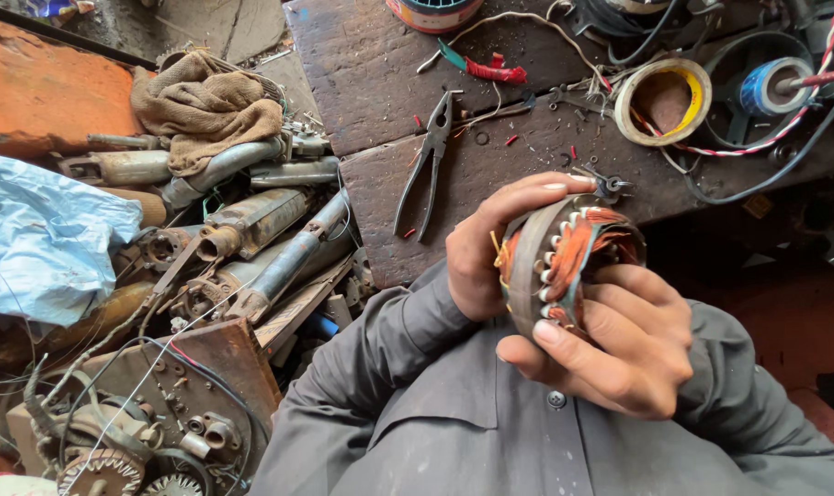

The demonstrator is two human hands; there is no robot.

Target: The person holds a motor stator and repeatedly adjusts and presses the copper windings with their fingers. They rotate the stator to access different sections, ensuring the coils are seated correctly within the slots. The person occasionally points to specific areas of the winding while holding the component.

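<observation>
Grey buttoned shirt [490, 413], long sleeves

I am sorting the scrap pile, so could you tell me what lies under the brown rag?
Under the rag, grey metal tubes stick out; whatever it covers further up is hidden.

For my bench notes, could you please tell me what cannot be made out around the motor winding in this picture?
Head view only:
- Motor winding: its far side is hidden by the left hand and right hand.
- Blue tape roll: partly covered by the striped cable.
- Round container: cut off by the top edge.
</observation>
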